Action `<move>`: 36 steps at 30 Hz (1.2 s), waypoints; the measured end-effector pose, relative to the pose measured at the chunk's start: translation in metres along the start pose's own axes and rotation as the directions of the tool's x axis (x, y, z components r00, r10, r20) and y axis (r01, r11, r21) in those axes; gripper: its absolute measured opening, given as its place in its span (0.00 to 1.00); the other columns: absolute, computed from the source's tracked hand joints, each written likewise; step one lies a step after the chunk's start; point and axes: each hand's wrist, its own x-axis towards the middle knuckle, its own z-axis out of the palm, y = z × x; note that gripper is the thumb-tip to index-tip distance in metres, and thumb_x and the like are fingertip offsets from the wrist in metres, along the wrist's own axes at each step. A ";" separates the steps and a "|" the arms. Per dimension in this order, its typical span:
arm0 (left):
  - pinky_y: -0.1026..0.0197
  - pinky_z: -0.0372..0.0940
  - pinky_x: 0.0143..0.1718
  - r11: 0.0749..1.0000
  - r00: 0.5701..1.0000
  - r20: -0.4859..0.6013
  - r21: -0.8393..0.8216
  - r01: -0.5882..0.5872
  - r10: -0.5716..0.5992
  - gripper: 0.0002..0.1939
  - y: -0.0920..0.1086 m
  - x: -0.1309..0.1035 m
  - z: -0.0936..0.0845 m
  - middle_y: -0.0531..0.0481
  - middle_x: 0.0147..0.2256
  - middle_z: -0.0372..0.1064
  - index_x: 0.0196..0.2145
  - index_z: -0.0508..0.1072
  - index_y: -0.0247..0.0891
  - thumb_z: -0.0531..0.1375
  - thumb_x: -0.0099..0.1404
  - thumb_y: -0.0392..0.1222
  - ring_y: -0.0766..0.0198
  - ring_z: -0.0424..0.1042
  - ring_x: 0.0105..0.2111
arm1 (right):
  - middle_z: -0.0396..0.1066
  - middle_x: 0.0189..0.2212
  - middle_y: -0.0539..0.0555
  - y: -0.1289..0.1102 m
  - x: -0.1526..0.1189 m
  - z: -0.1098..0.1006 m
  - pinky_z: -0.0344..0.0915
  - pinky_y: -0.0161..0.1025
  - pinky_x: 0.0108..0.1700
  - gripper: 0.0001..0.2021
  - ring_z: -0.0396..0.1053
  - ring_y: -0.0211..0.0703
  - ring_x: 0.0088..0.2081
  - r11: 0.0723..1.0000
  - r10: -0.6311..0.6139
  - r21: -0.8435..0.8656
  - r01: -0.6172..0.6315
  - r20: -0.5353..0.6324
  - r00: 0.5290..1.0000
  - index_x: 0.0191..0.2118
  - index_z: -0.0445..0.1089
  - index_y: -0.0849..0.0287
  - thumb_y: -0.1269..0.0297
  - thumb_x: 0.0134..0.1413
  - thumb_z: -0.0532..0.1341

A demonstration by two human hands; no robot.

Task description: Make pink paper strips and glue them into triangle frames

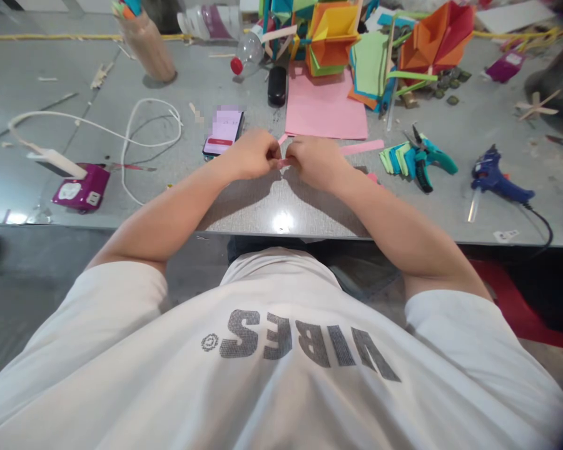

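A small pink paper strip (285, 162) is pinched between my two hands, above the grey table near its front edge. My left hand (257, 154) closes its thumb and fingers on the strip's left end. On the other end, my right hand (312, 159) has its fingers closed too, and they hide part of the strip. Another pink strip (363, 147) lies to the right of my right hand. Behind the hands is a stack of pink paper (326, 106). A phone (223, 131) with a lit screen lies beside my left hand.
Teal pliers (438, 156) and folded green and blue paper pieces (398, 159) lie right of my hands, with a blue glue gun (502, 176) beyond. Colourful paper shapes (335, 34) stand behind. At left are a purple adapter (82, 187), white cable (126, 140) and jar (150, 50).
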 end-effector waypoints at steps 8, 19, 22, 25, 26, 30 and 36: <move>0.51 0.64 0.51 0.995 0.999 -0.039 0.090 0.039 -0.036 0.12 0.010 -0.007 0.001 0.42 0.41 0.84 0.46 0.88 0.40 0.66 0.75 0.46 0.52 0.79 0.46 | 0.85 0.51 0.60 0.002 -0.002 0.002 0.67 0.49 0.49 0.16 0.79 0.60 0.52 0.997 0.069 0.039 -0.068 -0.033 0.997 0.52 0.86 0.53 0.62 0.77 0.58; 0.53 0.66 0.51 0.999 0.997 -0.072 0.035 0.022 -0.020 0.10 -0.004 -0.008 0.002 0.44 0.37 0.81 0.44 0.88 0.41 0.67 0.69 0.43 0.50 0.79 0.46 | 0.85 0.49 0.63 0.010 -0.005 -0.004 0.64 0.48 0.47 0.14 0.78 0.59 0.49 0.985 0.086 0.151 -0.079 -0.035 0.996 0.49 0.87 0.59 0.69 0.70 0.61; 0.52 0.66 0.49 1.000 0.996 -0.085 0.019 0.008 -0.006 0.09 -0.006 -0.007 0.005 0.45 0.36 0.82 0.42 0.87 0.42 0.67 0.68 0.43 0.51 0.79 0.43 | 0.86 0.47 0.62 0.010 -0.005 -0.002 0.64 0.48 0.45 0.15 0.78 0.58 0.47 0.985 0.081 0.156 -0.074 -0.044 0.996 0.48 0.87 0.59 0.70 0.68 0.61; 0.51 0.66 0.47 1.000 0.995 -0.096 0.015 0.012 -0.011 0.08 -0.006 -0.006 0.007 0.43 0.37 0.83 0.41 0.88 0.42 0.68 0.67 0.42 0.51 0.78 0.41 | 0.86 0.46 0.61 0.010 -0.005 -0.002 0.64 0.47 0.45 0.15 0.79 0.57 0.46 0.984 0.078 0.163 -0.068 -0.053 0.996 0.46 0.88 0.57 0.70 0.67 0.61; 0.51 0.66 0.46 1.000 0.995 -0.097 0.015 0.012 -0.011 0.08 -0.006 -0.006 0.007 0.42 0.37 0.83 0.41 0.88 0.42 0.68 0.67 0.42 0.51 0.78 0.41 | 0.86 0.46 0.61 0.011 -0.005 -0.002 0.64 0.47 0.45 0.15 0.79 0.58 0.47 0.984 0.078 0.165 -0.069 -0.054 0.995 0.46 0.88 0.57 0.70 0.67 0.61; 0.51 0.66 0.45 1.000 0.995 -0.095 0.012 -0.002 0.003 0.09 -0.007 -0.006 0.005 0.42 0.37 0.83 0.41 0.89 0.41 0.68 0.68 0.44 0.52 0.78 0.40 | 0.86 0.47 0.61 0.011 -0.007 -0.005 0.65 0.47 0.46 0.14 0.79 0.57 0.48 0.987 0.086 0.143 -0.078 -0.046 0.995 0.47 0.88 0.58 0.70 0.67 0.62; 0.54 0.63 0.41 0.999 0.998 -0.051 0.003 -0.035 0.036 0.08 -0.016 -0.010 -0.001 0.47 0.27 0.78 0.33 0.87 0.44 0.70 0.66 0.48 0.56 0.76 0.34 | 0.86 0.48 0.59 0.016 -0.008 -0.005 0.66 0.47 0.49 0.15 0.79 0.56 0.49 0.991 0.056 0.127 -0.050 -0.044 0.997 0.47 0.88 0.55 0.71 0.66 0.62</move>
